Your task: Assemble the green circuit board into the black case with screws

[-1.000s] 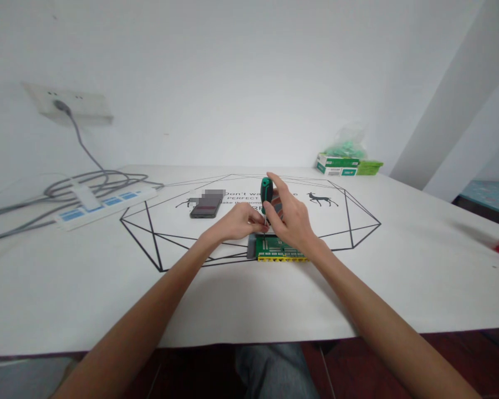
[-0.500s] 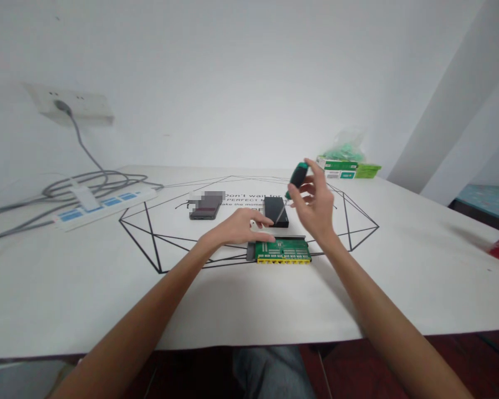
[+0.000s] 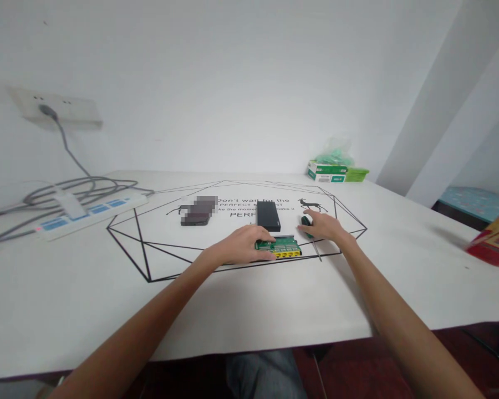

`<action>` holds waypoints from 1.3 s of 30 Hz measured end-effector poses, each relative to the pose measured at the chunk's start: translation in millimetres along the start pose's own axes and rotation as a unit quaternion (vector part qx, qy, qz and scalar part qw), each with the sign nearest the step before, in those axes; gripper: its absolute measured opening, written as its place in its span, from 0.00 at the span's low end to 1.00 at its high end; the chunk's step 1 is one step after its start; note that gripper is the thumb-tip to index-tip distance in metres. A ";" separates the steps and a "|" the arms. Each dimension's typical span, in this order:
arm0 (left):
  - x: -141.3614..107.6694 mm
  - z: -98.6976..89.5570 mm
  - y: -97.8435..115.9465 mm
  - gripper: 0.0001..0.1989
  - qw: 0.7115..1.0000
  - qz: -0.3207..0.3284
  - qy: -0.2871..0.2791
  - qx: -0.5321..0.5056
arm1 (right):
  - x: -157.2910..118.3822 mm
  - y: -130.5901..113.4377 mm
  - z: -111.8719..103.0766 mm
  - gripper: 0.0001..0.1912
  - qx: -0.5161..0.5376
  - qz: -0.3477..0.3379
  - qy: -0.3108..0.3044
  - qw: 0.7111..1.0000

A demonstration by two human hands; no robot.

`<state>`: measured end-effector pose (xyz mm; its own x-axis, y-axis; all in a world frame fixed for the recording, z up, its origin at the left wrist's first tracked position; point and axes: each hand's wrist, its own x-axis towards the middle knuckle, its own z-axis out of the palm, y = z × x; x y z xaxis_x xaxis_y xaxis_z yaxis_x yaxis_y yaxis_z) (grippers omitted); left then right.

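Note:
My left hand (image 3: 247, 244) grips the left end of a green circuit board (image 3: 286, 244) with yellow ports along its front edge; fingers lie on top and the thumb is at the front. To the right of the board, my right hand (image 3: 321, 225) has its fingers around the green handle of a screwdriver (image 3: 306, 226), whose shaft points down and toward me over the table. Behind the board lies a black box (image 3: 268, 215). A dark phone (image 3: 199, 211), partly pixelated, lies farther left.
A white power strip (image 3: 91, 213) and coiled grey cables (image 3: 66, 191) occupy the table's left side. Green and white boxes (image 3: 327, 170) with a plastic bag stand at the back right. A red and yellow packet (image 3: 494, 241) is at the right edge.
My right hand has lowered the screwdriver from above the black box to the table right of the board. My left hand has closed onto the board's left end. The view has shifted slightly.

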<state>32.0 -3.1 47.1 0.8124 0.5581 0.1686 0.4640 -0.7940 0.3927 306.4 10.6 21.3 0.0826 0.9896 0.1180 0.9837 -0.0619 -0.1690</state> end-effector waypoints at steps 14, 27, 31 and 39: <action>65.0 -10.0 8.9 0.23 0.809 -0.232 0.305 -0.445 | -27.5 -73.1 -26.6 0.35 0.609 -0.025 0.143 0.780; 120.0 -14.5 -13.1 0.29 0.895 -0.386 0.209 0.081 | -4.2 -47.3 -19.0 0.23 0.718 0.084 0.286 0.628; 130.1 1.8 -23.4 0.29 0.907 -0.381 0.153 0.099 | -1.4 -41.5 -22.5 0.24 0.733 0.102 0.313 0.595; 138.4 17.7 -16.8 0.14 0.909 -0.383 0.145 0.074 | -4.4 -43.3 -25.0 0.24 0.746 0.080 0.303 0.587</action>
<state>143.0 83.3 47.8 0.1138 0.9842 0.1358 0.9146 -0.1572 0.3726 267.4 5.7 52.6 0.6405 0.7313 0.2343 -0.2430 0.4824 -0.8415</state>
